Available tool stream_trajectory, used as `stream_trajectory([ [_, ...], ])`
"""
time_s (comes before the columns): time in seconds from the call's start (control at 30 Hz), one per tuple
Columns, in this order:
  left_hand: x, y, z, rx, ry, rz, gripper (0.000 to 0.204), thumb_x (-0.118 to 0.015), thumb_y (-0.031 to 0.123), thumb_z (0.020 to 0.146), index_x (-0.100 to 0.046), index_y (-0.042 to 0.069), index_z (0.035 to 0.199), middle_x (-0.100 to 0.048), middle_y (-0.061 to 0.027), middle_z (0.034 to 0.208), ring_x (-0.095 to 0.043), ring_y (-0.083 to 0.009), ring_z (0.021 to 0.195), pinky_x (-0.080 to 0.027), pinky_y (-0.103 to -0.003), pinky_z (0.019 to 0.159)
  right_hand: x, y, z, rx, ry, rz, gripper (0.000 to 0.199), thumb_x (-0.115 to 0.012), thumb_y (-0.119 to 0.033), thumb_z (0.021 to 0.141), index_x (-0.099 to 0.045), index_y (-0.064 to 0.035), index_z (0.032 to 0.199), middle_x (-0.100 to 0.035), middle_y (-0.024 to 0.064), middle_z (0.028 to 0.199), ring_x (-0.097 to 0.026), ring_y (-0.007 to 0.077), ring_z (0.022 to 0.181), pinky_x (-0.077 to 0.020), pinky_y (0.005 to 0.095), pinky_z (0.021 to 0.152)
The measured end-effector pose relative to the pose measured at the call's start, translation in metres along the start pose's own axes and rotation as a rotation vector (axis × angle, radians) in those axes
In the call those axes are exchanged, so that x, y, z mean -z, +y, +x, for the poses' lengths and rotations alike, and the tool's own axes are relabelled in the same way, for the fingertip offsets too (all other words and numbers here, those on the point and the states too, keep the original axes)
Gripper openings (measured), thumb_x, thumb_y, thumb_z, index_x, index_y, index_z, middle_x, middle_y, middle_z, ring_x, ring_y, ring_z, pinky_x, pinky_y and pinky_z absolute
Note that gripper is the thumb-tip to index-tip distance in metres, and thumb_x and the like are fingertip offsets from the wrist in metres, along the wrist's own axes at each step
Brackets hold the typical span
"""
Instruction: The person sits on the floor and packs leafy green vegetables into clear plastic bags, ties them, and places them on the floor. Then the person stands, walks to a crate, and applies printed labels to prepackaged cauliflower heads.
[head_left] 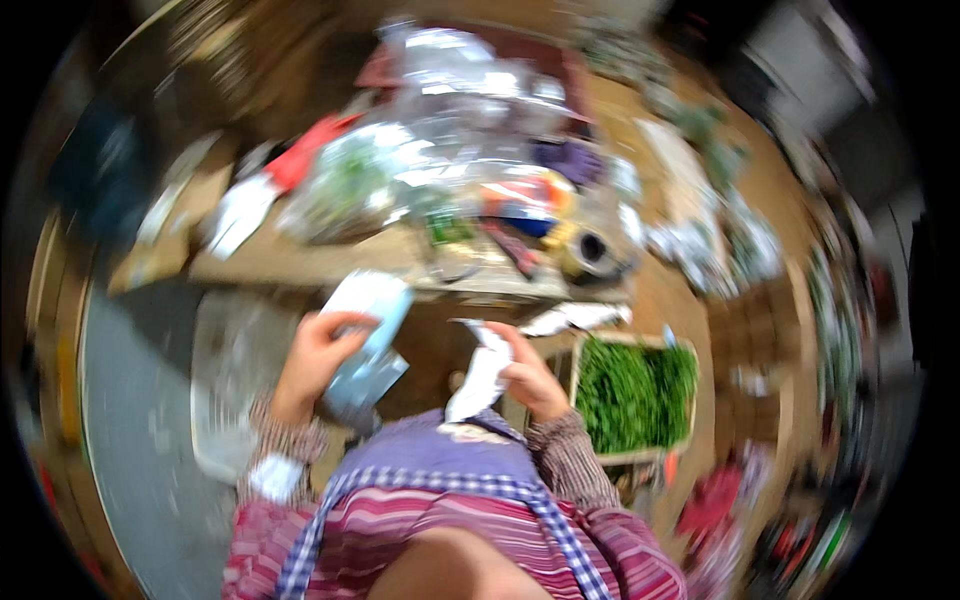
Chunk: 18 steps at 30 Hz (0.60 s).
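Observation:
In front of my apron, my left hand (pixel 312 362) is closed on a light blue, flat packet (pixel 378 303) that looks like thin plastic or paper; blur hides its exact kind. A squarish bluish flap hangs from its lower end. My right hand (pixel 534 378) pinches a crumpled white strip (pixel 482 378), perhaps paper or film, which droops toward the apron. The two held pieces are apart. Just beyond my hands runs the near edge of a wooden table (pixel 400 272). To the right of my right hand stands a pale-rimmed crate (pixel 578 378) filled with cut green leaves (pixel 636 392).
Clear plastic bags (pixel 455 110) pile up on the table, one with greens (pixel 355 180) inside. A tape roll (pixel 592 248) lies near its right edge, a red glove-like item (pixel 305 155) at left. A translucent bin (pixel 225 400) sits left of me; cardboard boxes (pixel 755 330) stand right.

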<state>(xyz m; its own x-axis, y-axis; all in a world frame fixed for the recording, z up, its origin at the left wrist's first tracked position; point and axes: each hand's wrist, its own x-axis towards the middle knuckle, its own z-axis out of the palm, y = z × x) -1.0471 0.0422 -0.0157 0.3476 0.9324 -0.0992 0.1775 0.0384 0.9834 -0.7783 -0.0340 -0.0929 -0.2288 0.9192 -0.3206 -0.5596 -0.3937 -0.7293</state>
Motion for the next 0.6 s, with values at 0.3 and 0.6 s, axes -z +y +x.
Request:
stream_trajectory([
  [0.3,0.076,-0.080,0.023,-0.047,0.754,-0.474,0.025,-0.051,0.001,0.079,-0.054,0.002,0.104,-0.042,0.0082,0.055,-0.027,0.0014,0.038,-0.020,-0.015,0.035,0.033,-0.034,0.088,-0.132,-0.264,-0.032,0.069,-0.050,0.009,0.065,-0.025,-0.0073,0.128,-0.050,0.0152,0.108,-0.054,0.0242,0.092,-0.0445,0.0346,0.079],
  [0.6,0.079,-0.130,0.021,0.084,0.883,-0.468,0.027,-0.051,0.000,0.079,-0.053,0.002,0.106,-0.050,0.0068,0.063,-0.035,0.0006,0.045,-0.028,-0.016,0.039,-0.044,-0.068,0.176,-0.076,-0.410,-0.371,0.061,-0.047,0.005,0.074,-0.021,-0.0053,0.128,-0.052,0.0199,0.105,-0.053,0.0286,0.097,-0.0426,0.0368,0.084],
])
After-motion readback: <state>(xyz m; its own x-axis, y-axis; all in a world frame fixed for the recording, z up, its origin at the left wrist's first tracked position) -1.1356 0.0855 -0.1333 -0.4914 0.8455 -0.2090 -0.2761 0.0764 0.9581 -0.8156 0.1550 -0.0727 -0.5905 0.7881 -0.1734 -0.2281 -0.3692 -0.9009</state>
